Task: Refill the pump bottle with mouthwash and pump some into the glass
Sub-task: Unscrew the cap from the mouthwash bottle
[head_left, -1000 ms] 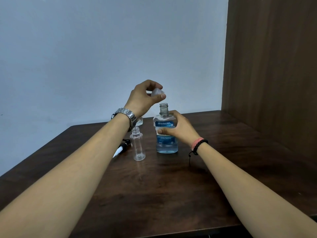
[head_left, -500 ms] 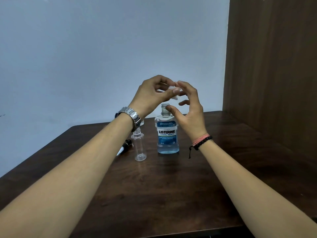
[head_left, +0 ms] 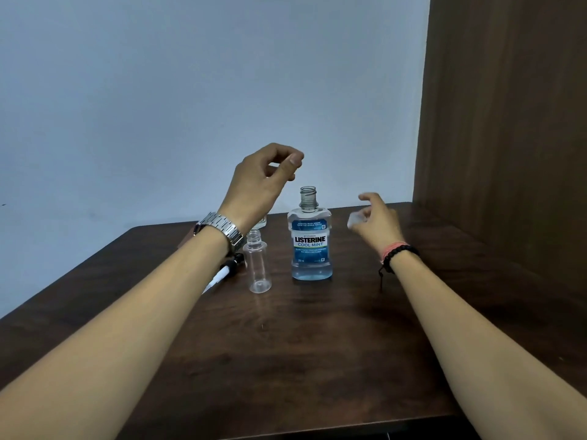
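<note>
1. My right hand (head_left: 376, 222) hung to the right of the mouthwash bottle (head_left: 310, 241), its grip curled on what looked like the clear cap (head_left: 355, 221); blur kept me from being sure of the hold.
2. My left hand (head_left: 262, 182) hovered above and left of the bottle's open neck, its grip curled with thumb near fingertips and nothing visible between them.
3. The mouthwash bottle stood upright and uncapped at the middle of the worktop (head_left: 317, 360). The empty pump bottle (head_left: 258, 265) stood just left of it, also open, with the pump head (head_left: 227, 270) lying on its side further left. A glass (head_left: 262, 221) peeked out behind my left wrist, mostly hidden.
4. I judged the step to be parking the cap, so I meant to set it on the right, well apart from both bottles, where it could not roll into the pour.
5. For the pour I planned to steady the narrow pump bottle and tip slowly; its small mouth invited spills.
</note>
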